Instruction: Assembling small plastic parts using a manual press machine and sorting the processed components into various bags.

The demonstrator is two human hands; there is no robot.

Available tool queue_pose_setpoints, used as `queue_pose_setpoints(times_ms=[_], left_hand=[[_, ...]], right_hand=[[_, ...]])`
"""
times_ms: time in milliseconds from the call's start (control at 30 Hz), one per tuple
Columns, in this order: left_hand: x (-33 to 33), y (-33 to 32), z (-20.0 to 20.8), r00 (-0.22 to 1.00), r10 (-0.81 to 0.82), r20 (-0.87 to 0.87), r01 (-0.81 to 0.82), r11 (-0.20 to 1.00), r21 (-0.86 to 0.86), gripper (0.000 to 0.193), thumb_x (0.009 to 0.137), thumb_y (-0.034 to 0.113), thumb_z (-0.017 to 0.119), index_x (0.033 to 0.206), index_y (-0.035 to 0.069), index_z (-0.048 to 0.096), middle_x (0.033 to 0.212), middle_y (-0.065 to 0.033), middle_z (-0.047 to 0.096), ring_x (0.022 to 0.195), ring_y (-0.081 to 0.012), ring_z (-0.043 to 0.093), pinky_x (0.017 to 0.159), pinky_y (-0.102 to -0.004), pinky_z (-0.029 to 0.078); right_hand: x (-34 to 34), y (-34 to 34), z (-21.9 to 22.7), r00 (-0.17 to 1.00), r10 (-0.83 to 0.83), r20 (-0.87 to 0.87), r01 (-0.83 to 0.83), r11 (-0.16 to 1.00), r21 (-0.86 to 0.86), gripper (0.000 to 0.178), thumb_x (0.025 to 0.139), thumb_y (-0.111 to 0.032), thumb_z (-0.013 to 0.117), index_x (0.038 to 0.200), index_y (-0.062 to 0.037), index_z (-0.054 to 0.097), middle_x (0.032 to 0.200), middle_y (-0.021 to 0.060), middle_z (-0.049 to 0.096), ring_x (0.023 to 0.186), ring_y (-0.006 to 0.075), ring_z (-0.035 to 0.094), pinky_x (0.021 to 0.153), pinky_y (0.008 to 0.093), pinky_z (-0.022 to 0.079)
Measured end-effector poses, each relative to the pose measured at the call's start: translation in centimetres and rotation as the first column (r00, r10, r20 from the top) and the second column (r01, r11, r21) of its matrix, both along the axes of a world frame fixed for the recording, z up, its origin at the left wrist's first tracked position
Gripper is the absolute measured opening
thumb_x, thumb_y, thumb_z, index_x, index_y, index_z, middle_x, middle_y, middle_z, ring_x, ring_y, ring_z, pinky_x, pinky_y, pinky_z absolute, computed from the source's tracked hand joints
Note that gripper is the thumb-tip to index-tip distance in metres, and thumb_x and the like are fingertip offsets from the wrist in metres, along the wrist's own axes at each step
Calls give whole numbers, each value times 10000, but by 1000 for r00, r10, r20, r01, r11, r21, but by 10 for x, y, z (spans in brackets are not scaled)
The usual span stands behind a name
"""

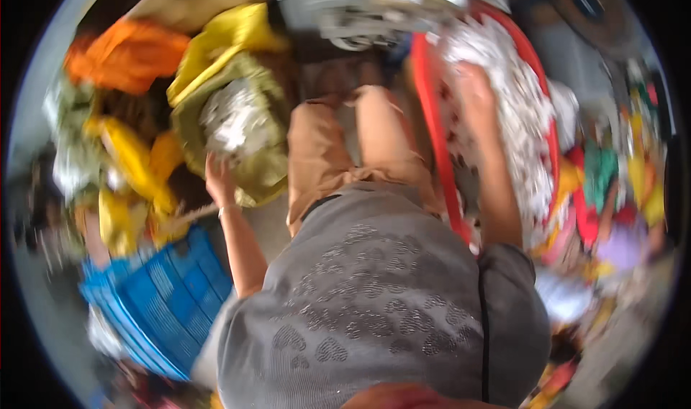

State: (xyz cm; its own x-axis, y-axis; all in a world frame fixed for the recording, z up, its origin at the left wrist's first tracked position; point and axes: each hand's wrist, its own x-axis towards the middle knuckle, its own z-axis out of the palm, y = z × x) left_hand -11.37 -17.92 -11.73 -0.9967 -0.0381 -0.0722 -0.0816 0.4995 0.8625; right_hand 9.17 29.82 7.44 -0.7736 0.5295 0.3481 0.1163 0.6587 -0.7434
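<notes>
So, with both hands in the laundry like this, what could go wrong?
The right hand presses on white patterned cloth heaped in the red basket; the basket might tip or spill. The left hand reaches the olive-green cloth; pulling it could bring down the yellow garment piled above.

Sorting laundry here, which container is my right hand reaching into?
The red-rimmed tub of white patterned cloth; your right hand rests inside it. The blue crate sits lower left.

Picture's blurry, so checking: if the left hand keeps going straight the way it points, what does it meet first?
Probably the olive-green cloth: the left hand points up at it, seemingly at its edge already; blur hides contact.
</notes>
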Motion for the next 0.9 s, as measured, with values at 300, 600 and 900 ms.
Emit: queue_pose_setpoints(times_ms=[300, 600, 900], left_hand=[[36, 8, -10, 886, -420, 196, 423, 560, -713, 348, 865, 347, 511, 1021, 58, 625, 938, -164, 645, 850, -340, 613, 742, -420, 478], [30, 60, 84, 894, -437, -96, 344, 808, -478, 188, 837, 152, 578, 952, 18, 641, 895, -138, 663, 800, -244, 647, 708, -311, 494], [29, 164, 184, 733, -570, -371, 459, 817, -349, 120, 808, 91, 631, 906, 23, 649, 850, -112, 665, 763, -203, 660, 680, -282, 506]], right_hand=[[132, -4, -106, 947, -42, 317, 61, 997, -48, 181, 823, -226, 583, 892, -72, 648, 816, 149, 634, 778, 321, 613, 689, 398, 484], [195, 155, -186, 705, -246, 665, -251, 791, 558, 422, 780, -145, 582, 1188, -236, 520, 1226, 137, 486, 1027, 333, 521, 830, 444, 453], [169, 161, -108, 401, 105, 910, -677, 703, 218, 217, 739, -90, 581, 956, -87, 587, 1001, 144, 579, 853, 386, 562, 738, 449, 459]])
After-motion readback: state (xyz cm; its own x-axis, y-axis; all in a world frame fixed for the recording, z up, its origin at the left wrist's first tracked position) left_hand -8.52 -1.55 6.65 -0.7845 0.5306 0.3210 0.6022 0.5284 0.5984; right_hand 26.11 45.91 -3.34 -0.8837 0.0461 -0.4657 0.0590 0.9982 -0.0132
